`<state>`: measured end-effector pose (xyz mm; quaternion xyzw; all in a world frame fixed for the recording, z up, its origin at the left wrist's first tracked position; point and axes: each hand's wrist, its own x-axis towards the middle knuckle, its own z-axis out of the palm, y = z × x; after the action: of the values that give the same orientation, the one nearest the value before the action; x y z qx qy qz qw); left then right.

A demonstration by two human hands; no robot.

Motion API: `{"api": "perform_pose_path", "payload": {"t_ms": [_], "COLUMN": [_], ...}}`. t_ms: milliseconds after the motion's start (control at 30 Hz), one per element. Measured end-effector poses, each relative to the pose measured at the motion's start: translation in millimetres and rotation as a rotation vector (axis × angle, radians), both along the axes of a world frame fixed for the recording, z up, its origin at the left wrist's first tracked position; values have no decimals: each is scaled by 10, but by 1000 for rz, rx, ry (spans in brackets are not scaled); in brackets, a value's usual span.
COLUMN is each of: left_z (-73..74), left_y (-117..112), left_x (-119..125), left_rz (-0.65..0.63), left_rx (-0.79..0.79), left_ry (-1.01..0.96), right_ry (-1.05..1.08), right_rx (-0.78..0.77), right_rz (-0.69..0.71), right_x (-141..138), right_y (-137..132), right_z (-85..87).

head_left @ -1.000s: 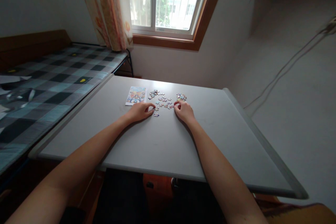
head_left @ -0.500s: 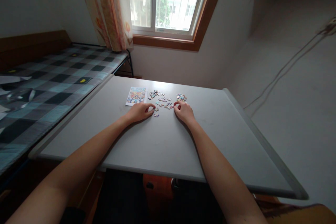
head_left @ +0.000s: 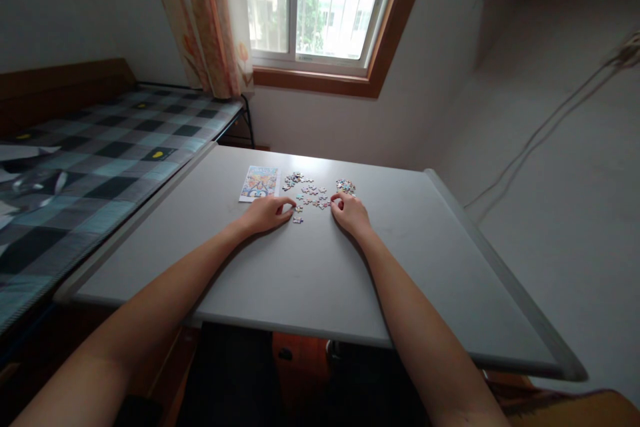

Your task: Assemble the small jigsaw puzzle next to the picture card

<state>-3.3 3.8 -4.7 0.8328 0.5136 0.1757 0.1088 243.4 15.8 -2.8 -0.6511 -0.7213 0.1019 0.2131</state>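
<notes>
My left hand [head_left: 267, 213] rests on the table, its thumb and index finger a little apart beside a small jigsaw puzzle piece [head_left: 299, 209]. Just nearer to me lies another puzzle piece [head_left: 298, 220]. On the right, my right hand [head_left: 350, 212] has its thumb and index finger curled in at the edge of the loose middle pieces [head_left: 314, 202], closed on what looks like a puzzle piece, mostly hidden by the fingertips. Behind that hand sits a heap of pieces [head_left: 345, 185]. A darker cluster of pieces [head_left: 295, 179] lies farther back.
A colourful printed picture sheet [head_left: 260, 183] lies beyond my left hand. The light grey table [head_left: 300, 273] has raised side edges. A bed with a checked cover [head_left: 115, 147] stands along the left, a window [head_left: 320, 7] ahead, and a cable [head_left: 530, 137] hangs on the right wall.
</notes>
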Motion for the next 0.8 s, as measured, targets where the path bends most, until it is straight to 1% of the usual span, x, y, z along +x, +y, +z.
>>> {"api": "perform_pose_path", "payload": {"t_ms": [167, 233, 333, 400, 533, 600, 700, 800], "left_z": [17, 23, 26, 26, 33, 41, 56, 70], "left_y": [-8, -8, -3, -1, -14, -27, -42, -51], "left_x": [1, 1, 7, 15, 32, 38, 46, 55], "left_rz": [-2, -5, -2, -2, -4, -10, -7, -10], "left_rx": [5, 6, 4, 10, 24, 31, 30, 21], "left_ry": [1, 3, 11, 19, 28, 28, 30, 23], "right_ry": [2, 9, 15, 13, -43, -57, -47, -21], "right_rx": [2, 54, 190, 233, 173, 164, 120, 106], "right_rz": [6, -4, -18, 38, 272, 349, 367, 364], "right_x": [10, 3, -49, -123, -347, -471, -629, -735], "right_y": [-12, -19, -6, 41, 245, 381, 569, 691], "right_z": [-8, 5, 70, 134, 231, 240, 210, 158]}}
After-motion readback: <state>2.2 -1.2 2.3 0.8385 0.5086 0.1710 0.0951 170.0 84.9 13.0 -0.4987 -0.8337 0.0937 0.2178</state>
